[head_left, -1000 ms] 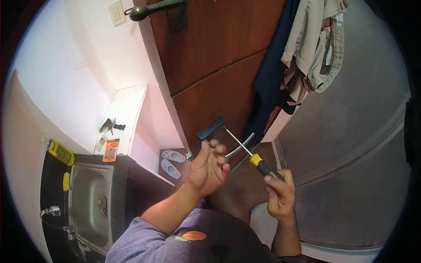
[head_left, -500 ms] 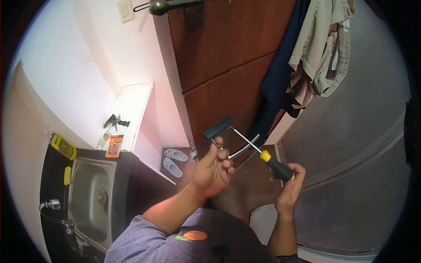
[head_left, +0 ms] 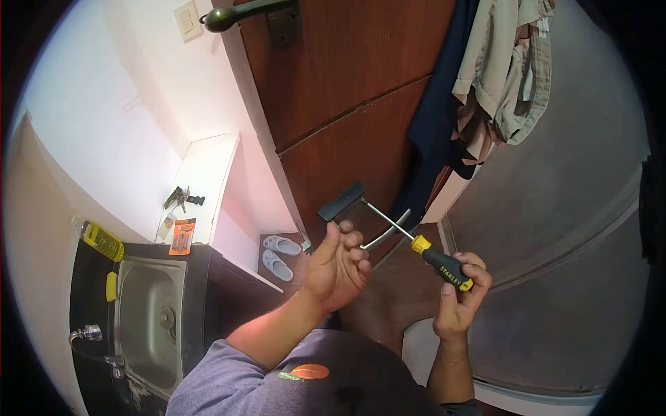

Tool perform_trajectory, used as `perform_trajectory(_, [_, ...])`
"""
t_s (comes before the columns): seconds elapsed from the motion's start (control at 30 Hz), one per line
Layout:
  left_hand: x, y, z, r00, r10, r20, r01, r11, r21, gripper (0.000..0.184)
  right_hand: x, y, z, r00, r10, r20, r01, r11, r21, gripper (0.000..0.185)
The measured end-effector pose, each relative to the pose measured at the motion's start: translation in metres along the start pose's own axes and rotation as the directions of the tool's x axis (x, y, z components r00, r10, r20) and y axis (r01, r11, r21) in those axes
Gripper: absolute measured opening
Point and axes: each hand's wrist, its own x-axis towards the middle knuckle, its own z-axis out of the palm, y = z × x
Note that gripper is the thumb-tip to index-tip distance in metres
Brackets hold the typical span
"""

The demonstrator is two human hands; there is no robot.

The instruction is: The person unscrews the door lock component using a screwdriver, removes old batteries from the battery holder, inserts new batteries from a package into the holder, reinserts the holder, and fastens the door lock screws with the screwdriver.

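Observation:
My right hand (head_left: 461, 301) is closed around the black and yellow handle of a Stanley screwdriver (head_left: 442, 267). The screwdriver's shaft runs up and left, and its tip meets the right end of a black rectangular piece (head_left: 340, 202). Thumb and fingers of my left hand (head_left: 336, 270) are closed just below that piece, gripping a small part at its lower edge that is mostly hidden. A curved silver bar (head_left: 388, 232) sticks out from beside my left fingers and passes behind the screwdriver shaft; whether it joins the black piece is hard to see.
A brown door (head_left: 347, 83) with a lever handle (head_left: 222, 19) stands ahead, clothes (head_left: 506, 76) hanging at its right. At left are a steel sink (head_left: 149, 319), a yellow bottle (head_left: 104, 239), and a ledge with keys (head_left: 184, 197) and an orange packet (head_left: 182, 236). Grey clogs (head_left: 277, 265) lie on the floor.
The screwdriver handle has turned, so its lettering now shows, and my right fingers have shifted on its end. My left hand stays nearly in place. The camera view has moved slightly.

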Motion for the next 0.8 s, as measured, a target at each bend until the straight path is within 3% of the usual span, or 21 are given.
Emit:
perform_trajectory(0.03, [-0.001, -0.001, -0.001, 1.000, 0.000, -0.002, 0.000, 1.000, 0.000, 0.031, 0.002, -0.001, 0.005, 0.994, -0.087, -0.059, 0.094, 0.988, 0.126, 0.034])
perform_trajectory(0.07, [-0.002, -0.003, -0.002, 1.000, 0.014, 0.011, -0.014, 1.000, 0.009, 0.031, 0.001, 0.000, 0.002, 0.995, -0.084, -0.060, 0.091, 0.988, 0.125, 0.034])
perform_trajectory(0.13, [-0.003, -0.003, -0.001, 0.999, 0.027, 0.026, -0.028, 0.999, 0.016, 0.031, 0.000, 0.005, -0.008, 0.996, 0.086, -0.033, -0.084, 0.995, 0.058, 0.032])
perform_trajectory(0.2, [-0.006, 0.003, 0.002, 0.998, -0.054, 0.040, 0.052, 0.998, 0.039, 0.033, -0.006, 0.007, -0.009, 0.994, 0.101, -0.048, -0.102, 0.995, -0.014, 0.033])
perform_trajectory(0.27, [-0.003, 0.003, 0.006, 0.998, -0.037, 0.059, 0.035, 0.999, 0.034, 0.031, -0.006, 0.007, -0.005, 0.992, 0.115, -0.057, -0.119, 0.989, -0.082, 0.033])
perform_trajectory(0.33, [-0.002, 0.001, 0.002, 0.997, -0.020, 0.076, 0.018, 0.999, 0.027, 0.029, -0.001, 0.004, 0.003, 0.998, 0.045, -0.052, -0.032, 0.976, 0.217, 0.035])
perform_trajectory(0.37, [-0.001, -0.001, -0.006, 0.994, -0.008, 0.106, 0.006, 1.000, 0.015, 0.029, -0.003, 0.005, -0.002, 0.998, 0.046, -0.049, -0.035, 0.975, 0.218, 0.035])
perform_trajectory(0.43, [-0.003, -0.009, -0.010, 0.991, 0.004, 0.136, -0.005, 1.000, 0.011, 0.029, -0.008, 0.009, -0.014, 0.959, 0.277, 0.060, -0.281, 0.908, 0.312, 0.039])
perform_trajectory(0.47, [-0.008, -0.016, -0.009, 0.991, -0.056, 0.119, 0.046, 0.996, 0.079, 0.027, -0.008, 0.009, -0.012, 0.959, 0.276, 0.062, -0.281, 0.906, 0.318, 0.039])
perform_trajectory(0.5, [-0.014, -0.023, -0.011, 0.989, -0.109, 0.096, 0.094, 0.985, 0.143, 0.026, -0.008, 0.009, -0.009, 0.983, 0.179, -0.049, -0.173, 0.979, 0.108, 0.041])
perform_trajectory(0.53, [-0.018, -0.031, -0.018, 0.962, -0.222, 0.160, 0.146, 0.912, 0.383, 0.024, -0.007, 0.009, -0.004, 0.990, 0.059, -0.129, -0.074, 0.991, -0.110, 0.044])
perform_trajectory(0.57, [-0.020, -0.034, -0.023, 0.926, -0.331, 0.184, 0.156, 0.776, 0.611, 0.022, -0.005, 0.006, 0.000, 0.993, 0.061, -0.105, -0.069, 0.994, -0.080, 0.044])
perform_trajectory(0.6, [-0.023, -0.034, -0.016, 0.904, -0.375, 0.206, -0.005, 0.473, 0.881, 0.019, -0.001, 0.000, 0.002, 0.985, 0.091, -0.146, -0.095, 0.995, -0.020, 0.048])
perform_trajectory(0.63, [-0.029, -0.030, -0.008, 0.891, -0.418, 0.177, -0.162, 0.073, 0.984, 0.016, 0.002, -0.004, 0.005, 0.975, 0.132, -0.177, -0.125, 0.991, 0.048, 0.053])
perform_trajectory(0.67, [-0.038, -0.017, -0.013, 0.918, -0.363, 0.159, -0.154, 0.043, 0.987, 0.016, 0.004, 0.001, 0.000, 0.981, 0.176, -0.083, -0.159, 0.972, 0.173, 0.053])
perform_trajectory(0.7, [-0.045, -0.004, -0.027, 0.927, -0.303, 0.219, -0.319, -0.335, 0.886, 0.016, 0.004, 0.006, -0.008, 0.978, 0.210, 0.011, -0.205, 0.937, 0.282, 0.054])
perform_trajectory(0.73, [-0.050, 0.011, -0.043, 0.915, -0.288, 0.282, -0.403, -0.663, 0.632, 0.017, 0.003, 0.003, -0.009, 0.927, 0.370, -0.067, -0.357, 0.922, 0.151, 0.049])
perform_trajectory(0.8, [-0.074, 0.060, -0.073, 0.987, -0.089, 0.130, -0.153, -0.739, 0.656, 0.019, 0.002, 0.003, -0.011, 0.947, 0.320, -0.034, -0.316, 0.945, 0.087, 0.048])
